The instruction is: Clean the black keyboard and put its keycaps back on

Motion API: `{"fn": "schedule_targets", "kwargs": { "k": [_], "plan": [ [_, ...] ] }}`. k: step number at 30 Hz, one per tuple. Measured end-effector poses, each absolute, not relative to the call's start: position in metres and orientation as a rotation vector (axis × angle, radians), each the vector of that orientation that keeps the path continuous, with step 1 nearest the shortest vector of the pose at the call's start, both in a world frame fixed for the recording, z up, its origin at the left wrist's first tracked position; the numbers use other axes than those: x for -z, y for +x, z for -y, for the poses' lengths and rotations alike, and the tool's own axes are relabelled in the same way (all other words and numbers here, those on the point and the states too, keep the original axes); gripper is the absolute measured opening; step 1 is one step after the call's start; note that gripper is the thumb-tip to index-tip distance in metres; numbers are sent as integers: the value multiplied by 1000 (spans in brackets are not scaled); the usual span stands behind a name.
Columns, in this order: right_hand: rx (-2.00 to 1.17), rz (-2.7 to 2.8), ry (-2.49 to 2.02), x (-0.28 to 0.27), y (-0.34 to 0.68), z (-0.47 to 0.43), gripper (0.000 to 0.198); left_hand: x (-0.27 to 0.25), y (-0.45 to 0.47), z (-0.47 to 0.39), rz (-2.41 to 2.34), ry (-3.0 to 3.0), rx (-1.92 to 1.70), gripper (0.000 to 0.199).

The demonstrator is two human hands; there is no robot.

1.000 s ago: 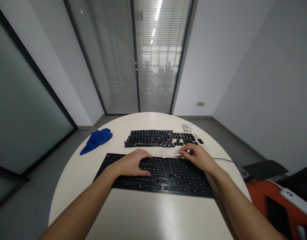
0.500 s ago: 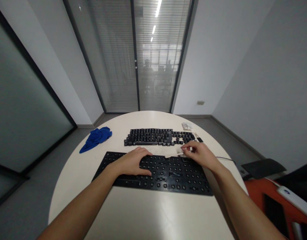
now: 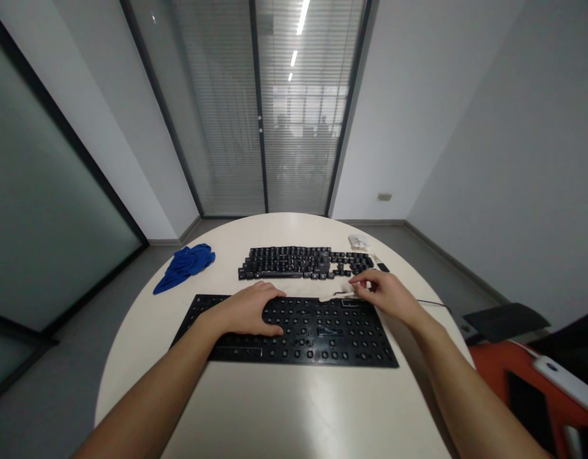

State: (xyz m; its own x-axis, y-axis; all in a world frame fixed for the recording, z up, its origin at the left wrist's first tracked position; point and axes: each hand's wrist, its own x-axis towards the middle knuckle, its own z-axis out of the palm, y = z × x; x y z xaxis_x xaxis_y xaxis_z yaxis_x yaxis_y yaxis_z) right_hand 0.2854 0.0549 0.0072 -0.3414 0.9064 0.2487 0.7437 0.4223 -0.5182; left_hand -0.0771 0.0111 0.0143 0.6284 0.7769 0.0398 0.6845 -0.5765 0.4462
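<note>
A black keyboard base [image 3: 294, 357], its keycaps off and its key posts bare, lies flat on the table near me. My left hand [image 3: 250, 309] grips its left half, thumb on the face and fingers at the far edge. My right hand [image 3: 382, 292] is pinched around a thin pale stick [image 3: 337, 296], whose tip is at the base's far edge; its exact kind is too small to make out. Beyond both hands, the black keycaps [image 3: 289, 261] are laid out in keyboard order.
A crumpled blue cloth [image 3: 186, 264] lies at the left of the round table [image 3: 256, 408]. At the back right are a small whitish packet [image 3: 358, 241] and a small black object [image 3: 382, 267]. A dark cable [image 3: 432, 302] runs off the right side, towards an orange surface [image 3: 495, 363].
The keyboard base has shifted slightly left and turned a little, with my left hand moving along. My right hand has moved slightly right, still pinching the pale stick.
</note>
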Motion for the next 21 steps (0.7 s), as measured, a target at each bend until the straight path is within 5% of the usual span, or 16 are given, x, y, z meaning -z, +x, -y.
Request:
{"fn": "schedule_targets", "kwargs": {
  "k": [21],
  "plan": [
    [-463,2159,-1388,-5,291,-55,26,-16,-86,-11,-1274,2392,-250,70]
  ]
}}
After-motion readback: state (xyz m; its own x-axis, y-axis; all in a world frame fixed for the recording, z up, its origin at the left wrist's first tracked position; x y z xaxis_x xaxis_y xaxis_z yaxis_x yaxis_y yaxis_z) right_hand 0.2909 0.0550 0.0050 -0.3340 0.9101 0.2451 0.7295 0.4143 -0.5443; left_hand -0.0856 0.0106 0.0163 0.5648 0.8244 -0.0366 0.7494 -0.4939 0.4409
